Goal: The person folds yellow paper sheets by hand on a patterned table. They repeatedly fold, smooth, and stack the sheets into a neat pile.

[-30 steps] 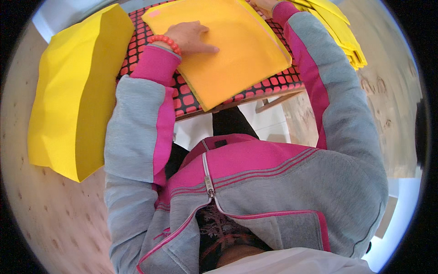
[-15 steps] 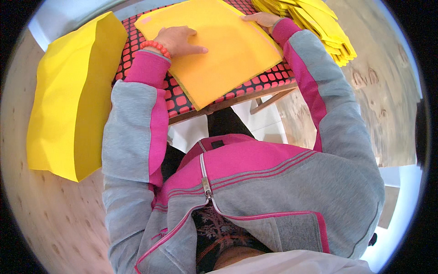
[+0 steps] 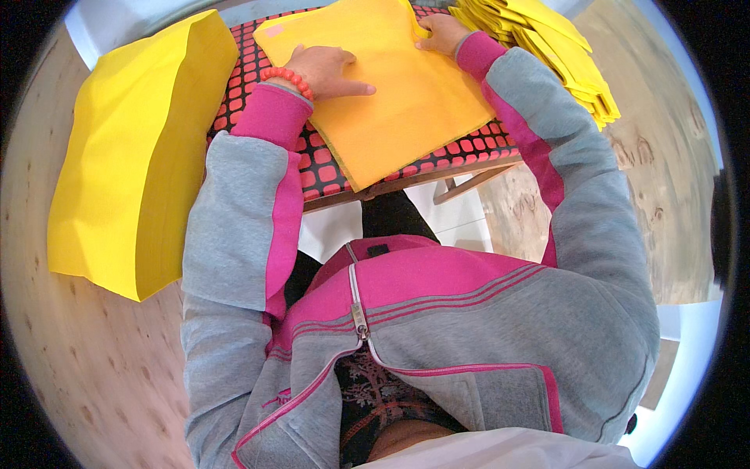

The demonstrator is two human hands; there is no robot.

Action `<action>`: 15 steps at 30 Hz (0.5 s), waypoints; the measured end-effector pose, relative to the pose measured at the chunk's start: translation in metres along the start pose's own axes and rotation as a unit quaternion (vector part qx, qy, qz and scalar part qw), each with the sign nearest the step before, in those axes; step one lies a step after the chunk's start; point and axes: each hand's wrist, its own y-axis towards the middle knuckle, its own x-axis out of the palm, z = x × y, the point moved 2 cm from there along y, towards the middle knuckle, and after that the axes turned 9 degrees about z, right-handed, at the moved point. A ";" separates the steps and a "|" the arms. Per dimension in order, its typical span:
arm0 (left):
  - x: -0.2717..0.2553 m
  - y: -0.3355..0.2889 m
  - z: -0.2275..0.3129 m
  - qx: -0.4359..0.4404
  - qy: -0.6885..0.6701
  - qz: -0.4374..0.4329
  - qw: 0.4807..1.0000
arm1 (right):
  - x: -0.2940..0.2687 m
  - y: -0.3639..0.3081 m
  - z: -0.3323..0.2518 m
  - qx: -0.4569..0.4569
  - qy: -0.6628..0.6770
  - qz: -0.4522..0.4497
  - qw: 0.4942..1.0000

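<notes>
Presently, I see the left hand [image 3: 330, 72] spread flat on an orange-yellow sheet [image 3: 402, 117], thumb stretched out. The right hand [image 3: 444, 34] curls at the sheet's buckled right edge — whether it pinches, I cannot tell. Beneath is a red-and-black patterned table [image 3: 322, 173]; a thick yellow stack [image 3: 117, 164] stands left — folded yellow pieces [image 3: 553, 53] lie right.

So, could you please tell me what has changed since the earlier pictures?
The right hand has come nearer the body along the right edge of the orange sheet, and that edge now appears bent inward. The left hand stays spread on the sheet; the yellow stack at left and yellow pile at right stay put.
</notes>
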 end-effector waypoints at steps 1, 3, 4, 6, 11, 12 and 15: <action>0.001 0.000 0.000 0.003 -0.006 -0.001 1.000 | -0.003 0.000 -0.001 0.051 0.040 -0.043 0.997; 0.000 0.001 -0.001 0.005 -0.020 -0.008 1.000 | -0.010 0.002 0.000 0.139 0.138 -0.136 0.971; 0.000 0.001 -0.001 -0.001 -0.020 -0.008 1.000 | -0.012 0.002 0.000 0.181 0.220 -0.165 0.944; 0.000 0.000 -0.001 -0.011 -0.018 -0.008 1.000 | -0.013 0.002 0.003 0.309 0.371 -0.210 0.850; 0.000 0.000 -0.004 -0.020 -0.028 -0.009 0.999 | 0.001 0.021 0.013 0.346 0.548 -0.237 0.724; 0.001 0.000 -0.005 -0.023 -0.031 -0.010 0.999 | 0.005 0.025 0.016 0.356 0.568 -0.245 0.700; 0.004 0.000 -0.007 -0.045 -0.036 -0.014 0.998 | 0.016 0.037 0.025 0.373 0.579 -0.235 0.686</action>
